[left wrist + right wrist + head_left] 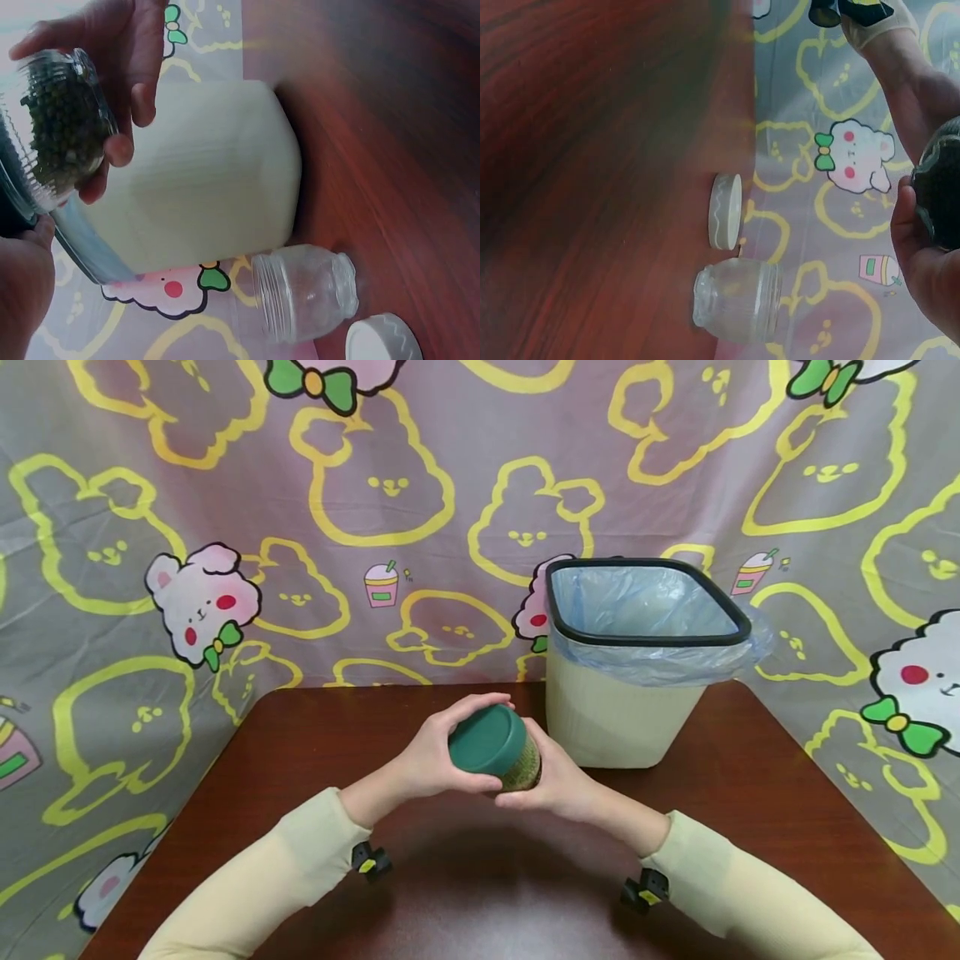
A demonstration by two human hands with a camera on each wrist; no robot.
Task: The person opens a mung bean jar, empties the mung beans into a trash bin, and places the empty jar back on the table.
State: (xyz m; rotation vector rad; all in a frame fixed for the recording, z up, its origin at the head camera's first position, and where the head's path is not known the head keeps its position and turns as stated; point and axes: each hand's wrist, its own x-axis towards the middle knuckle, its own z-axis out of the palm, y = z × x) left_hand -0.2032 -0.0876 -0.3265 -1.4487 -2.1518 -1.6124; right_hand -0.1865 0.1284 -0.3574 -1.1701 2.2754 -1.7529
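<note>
Both hands hold a glass jar [66,124] of small green beans in the air over the table. Its dark green lid [480,739] tilts toward the head camera. The left hand [435,752] has thumb and fingers around the lid. Lower on the glass, the right hand [562,781] grips the jar's body from the right. In the left wrist view the right fingers [142,105] curl beside the jar's base. An uncapped clear glass jar [307,292] stands on the table, beside a white lid [726,212]; the hands hide both in the head view.
A cream waste bin [622,710] with a black rim and a blue plastic liner stands at the back right of the brown table [315,727]. Behind the table hangs a cartoon-print cloth [450,468].
</note>
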